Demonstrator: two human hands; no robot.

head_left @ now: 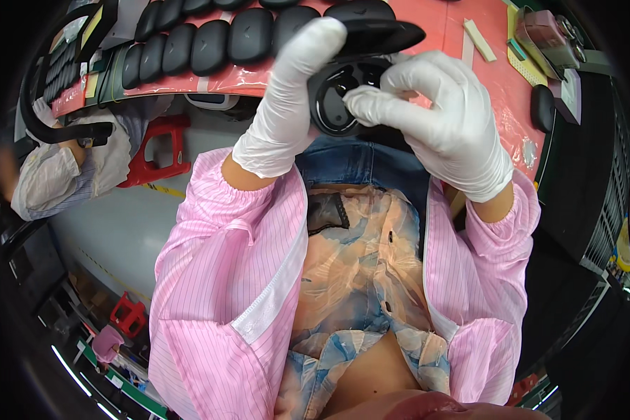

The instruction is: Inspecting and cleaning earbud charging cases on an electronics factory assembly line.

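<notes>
An open black earbud case [326,105] with glossy moulded recesses is held over the near edge of the table. Its lid [388,36] is tilted up on the far side. My left hand [287,98], in a white glove, grips the case's left side, with the thumb up by the lid. My right hand [448,119], also gloved, reaches in from the right with thumb and forefinger pinched at the recesses. Whatever those fingertips hold, if anything, is hidden. Several closed black cases [250,36] stand in rows just beyond my left hand.
The table has a red mat [441,21]. At right lie a pale strip [480,40], a separate black case [542,108] and a purple-grey box [567,94]. Another person's sleeved arm [77,168] is at left, near a black curved bar [31,112] and a red stool [164,150].
</notes>
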